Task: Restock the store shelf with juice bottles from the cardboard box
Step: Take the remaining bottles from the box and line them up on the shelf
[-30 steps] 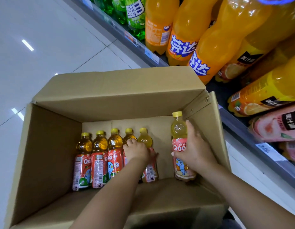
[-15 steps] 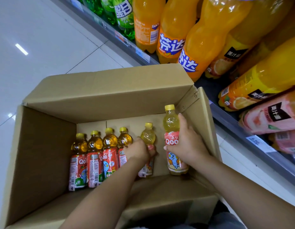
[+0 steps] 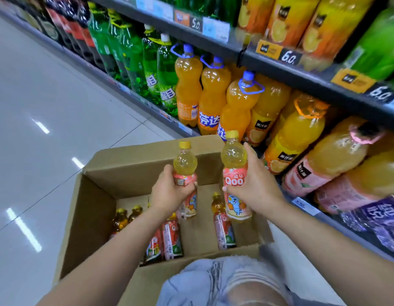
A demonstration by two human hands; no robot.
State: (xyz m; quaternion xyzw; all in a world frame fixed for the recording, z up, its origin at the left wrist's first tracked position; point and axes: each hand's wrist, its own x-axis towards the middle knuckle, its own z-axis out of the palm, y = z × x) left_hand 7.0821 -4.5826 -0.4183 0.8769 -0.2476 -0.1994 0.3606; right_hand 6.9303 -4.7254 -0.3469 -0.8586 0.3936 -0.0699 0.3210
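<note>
Head view. The left hand [image 3: 169,193] gripped a small yellow-capped juice bottle [image 3: 184,173], its fingers curled round the pink label, and held it upright above the open cardboard box [image 3: 92,217]. The right hand [image 3: 253,188] gripped a second juice bottle [image 3: 234,173] in the same manner, thumb across the front of the label marked "Qoo"; this bottle stood a little higher and nearer the shelf than the other. Both bottles were clear of the box floor and apart from one another.

Inside the box, several darker juice bottles with red labels [image 3: 169,239] lay in a row along the left part of the floor, partly hidden by the left forearm; one further bottle [image 3: 222,226] lay apart from them to the right, below the right hand.

The box sat on the pale tiled floor [image 3: 48,107], just beside the store shelf [image 3: 280,67]. The lowest tier held large orange soda bottles [image 3: 211,96], green soda bottles [image 3: 152,69] farther along and pink-labelled juice bottles [image 3: 324,168] nearer the camera. Price tags [image 3: 288,57] ran along the shelf edge above. A knee in light torn denim [image 3: 231,281] showed at the lower edge, against the near wall of the box.
</note>
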